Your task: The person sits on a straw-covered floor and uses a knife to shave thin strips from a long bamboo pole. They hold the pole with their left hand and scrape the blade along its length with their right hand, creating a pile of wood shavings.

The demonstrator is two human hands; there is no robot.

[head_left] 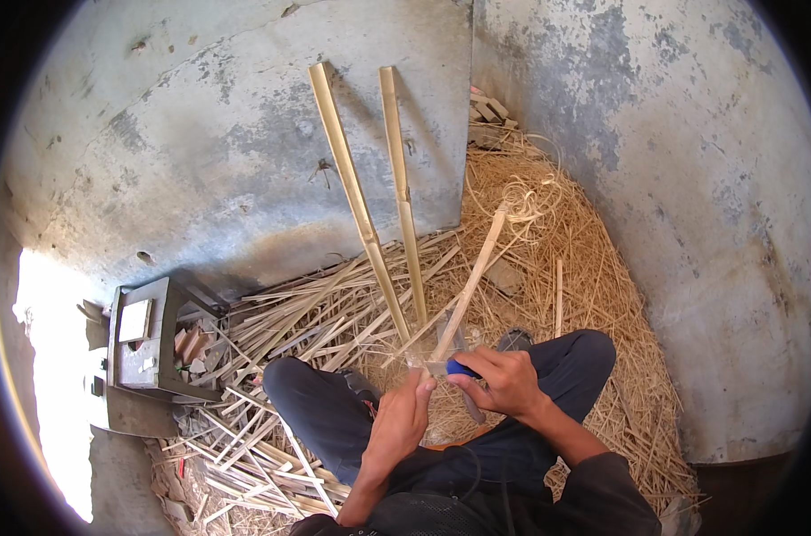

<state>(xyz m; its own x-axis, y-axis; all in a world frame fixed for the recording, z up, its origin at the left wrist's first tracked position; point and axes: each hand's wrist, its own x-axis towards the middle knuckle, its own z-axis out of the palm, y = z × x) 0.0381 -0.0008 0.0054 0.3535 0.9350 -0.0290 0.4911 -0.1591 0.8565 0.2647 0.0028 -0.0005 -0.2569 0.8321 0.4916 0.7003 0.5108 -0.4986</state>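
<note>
A pale bamboo strip (470,288) slants from between my knees toward the far right, with thin curled shavings (529,207) bunched at its far end. My left hand (399,416) is closed around its near end, thumb up. In my right hand (504,381) is a knife (460,368) with a blue handle, its short blade pointing left across the strip, close to my left fingertips. Part of the blade is hard to make out. A grey flat piece (470,409) shows below the knife, partly hidden by my right hand.
Two long split bamboo lengths (352,183) lean on the worn wall (209,170) ahead. Cut strips (289,308) are heaped at left beside a grey metal stand (146,344). Fine shavings (593,295) cover the floor at right, with bricks (490,109) at the far corner.
</note>
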